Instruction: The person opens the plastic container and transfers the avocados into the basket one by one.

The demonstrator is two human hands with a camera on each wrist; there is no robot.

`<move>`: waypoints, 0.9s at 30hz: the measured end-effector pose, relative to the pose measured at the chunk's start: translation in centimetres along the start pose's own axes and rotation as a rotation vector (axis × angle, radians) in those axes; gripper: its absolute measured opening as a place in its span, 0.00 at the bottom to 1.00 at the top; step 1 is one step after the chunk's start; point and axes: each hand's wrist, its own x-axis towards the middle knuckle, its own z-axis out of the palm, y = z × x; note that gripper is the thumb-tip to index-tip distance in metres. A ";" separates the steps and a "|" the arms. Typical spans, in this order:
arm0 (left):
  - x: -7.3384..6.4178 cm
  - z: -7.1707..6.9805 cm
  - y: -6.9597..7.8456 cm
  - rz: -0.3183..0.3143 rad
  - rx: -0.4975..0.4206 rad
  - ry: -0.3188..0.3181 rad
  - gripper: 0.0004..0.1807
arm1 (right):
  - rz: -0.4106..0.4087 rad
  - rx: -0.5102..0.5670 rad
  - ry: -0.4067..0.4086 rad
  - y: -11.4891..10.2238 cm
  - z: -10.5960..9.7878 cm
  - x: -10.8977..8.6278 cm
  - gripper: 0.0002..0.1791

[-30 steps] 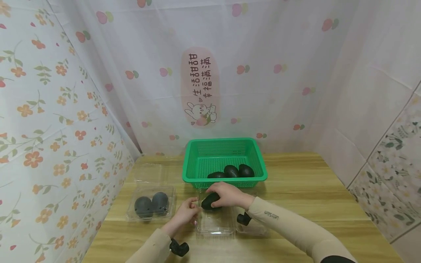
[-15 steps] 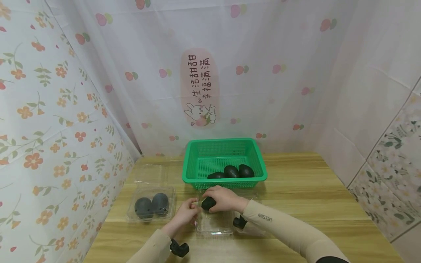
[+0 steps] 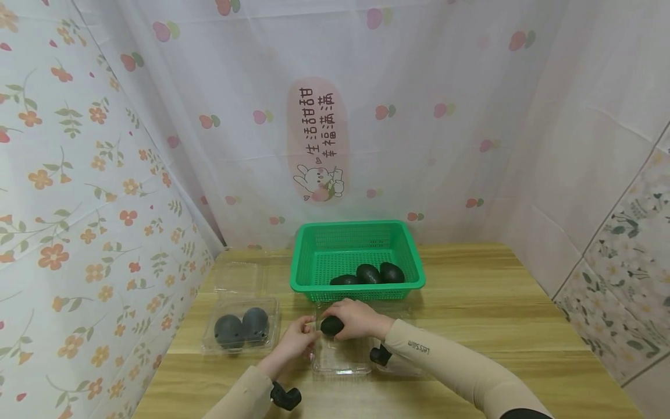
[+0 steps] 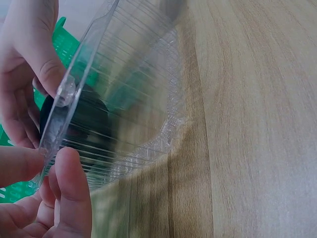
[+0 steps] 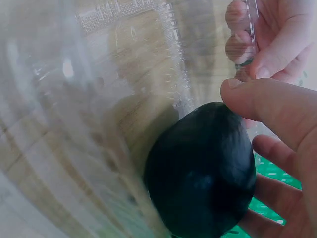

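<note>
A dark green avocado [image 3: 331,326] lies at the back left inside an open clear plastic clamshell box [image 3: 342,359]. My right hand [image 3: 360,321] holds this avocado from the right; in the right wrist view its thumb [image 5: 262,101] is at the top and the other fingers curve along the side. With thumb and fingers, my left hand [image 3: 295,340] pinches the left rim of the box, seen close up in the left wrist view [image 4: 72,191]. Through the ribbed wall there, the avocado [image 4: 91,119] shows dark.
Behind the box stands a green basket [image 3: 357,286] with several avocados [image 3: 368,273] along its near side. To the left, another open clamshell [image 3: 241,349] contains two dark avocados [image 3: 255,323]. More clear plastic [image 3: 403,365] lies under the right forearm. A patterned curtain [image 3: 419,145] hangs behind the table.
My right hand has shifted slightly left and nearer with the avocado, lowering and turning it in the box. The left hand stays at the rim.
</note>
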 end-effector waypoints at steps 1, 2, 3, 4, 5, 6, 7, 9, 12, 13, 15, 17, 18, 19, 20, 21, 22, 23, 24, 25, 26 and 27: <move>0.0 0.0 0.0 0.002 0.001 0.000 0.28 | 0.002 0.000 -0.002 0.0 0.0 0.0 0.29; -0.1 0.0 0.1 0.003 0.001 0.000 0.28 | 0.003 -0.001 -0.002 0.0 0.0 0.0 0.29; -0.1 0.0 0.1 0.004 0.002 0.000 0.27 | 0.002 -0.002 -0.001 0.0 0.0 0.0 0.29; -0.1 0.0 0.1 0.002 0.001 -0.001 0.27 | 0.000 -0.006 -0.001 0.0 0.0 0.0 0.29; -0.1 0.0 0.0 0.001 0.000 -0.002 0.28 | -0.001 -0.010 -0.003 0.0 0.1 0.0 0.29; 0.0 0.0 0.0 -0.002 -0.001 -0.003 0.27 | -0.003 -0.018 -0.005 0.0 0.1 0.1 0.29; 0.0 0.0 0.0 -0.007 -0.003 -0.004 0.27 | -0.006 -0.025 -0.006 0.0 0.2 0.1 0.29; 0.1 -0.1 -0.1 -0.017 -0.007 -0.007 0.27 | -0.012 -0.041 -0.009 0.1 0.2 0.1 0.29; 0.1 0.0 0.0 -0.028 -0.013 -0.008 0.28 | -0.019 -0.056 -0.013 0.1 0.4 0.2 0.29; 0.0 0.0 0.0 -0.028 -0.013 -0.009 0.28 | -0.023 -0.054 -0.011 0.1 0.4 0.2 0.29; 0.0 0.0 0.1 -0.024 -0.011 -0.008 0.28 | -0.027 -0.051 -0.017 0.1 0.6 0.2 0.29; 0.0 0.0 0.0 -0.019 -0.009 -0.009 0.28 | -0.030 -0.041 -0.026 0.2 0.7 0.2 0.29; 0.0 0.0 0.0 -0.018 -0.010 -0.010 0.28 | -0.031 -0.034 -0.031 0.3 0.8 0.1 0.29; 0.0 0.0 -0.1 -0.016 -0.010 -0.012 0.28 | -0.030 -0.029 -0.036 0.3 0.9 0.1 0.29; 0.1 -0.1 -0.2 -0.013 -0.009 -0.012 0.28 | -0.028 -0.026 -0.043 0.3 1.0 0.1 0.30; 0.1 -0.1 -0.3 -0.013 -0.011 -0.013 0.28 | -0.026 -0.019 -0.046 0.3 1.0 0.0 0.30; 0.2 -0.1 -0.3 -0.011 -0.012 -0.014 0.28 | -0.024 -0.015 -0.048 0.3 1.0 0.0 0.30; 0.2 -0.2 -0.4 -0.001 -0.011 -0.016 0.28 | -0.022 -0.010 -0.049 0.3 1.1 0.0 0.30; 0.2 -0.2 -0.4 0.002 -0.011 -0.016 0.28 | -0.020 -0.006 -0.050 0.3 1.1 0.0 0.31; 0.2 -0.2 -0.4 0.011 -0.013 -0.018 0.27 | -0.017 -0.002 -0.051 0.4 1.1 0.0 0.31; 0.2 -0.3 -0.4 0.030 -0.018 -0.029 0.27 | -0.016 0.003 -0.051 0.4 1.1 0.0 0.31; 0.1 -0.3 -0.4 0.039 -0.020 -0.030 0.27 | -0.015 0.006 -0.052 0.4 1.1 0.0 0.31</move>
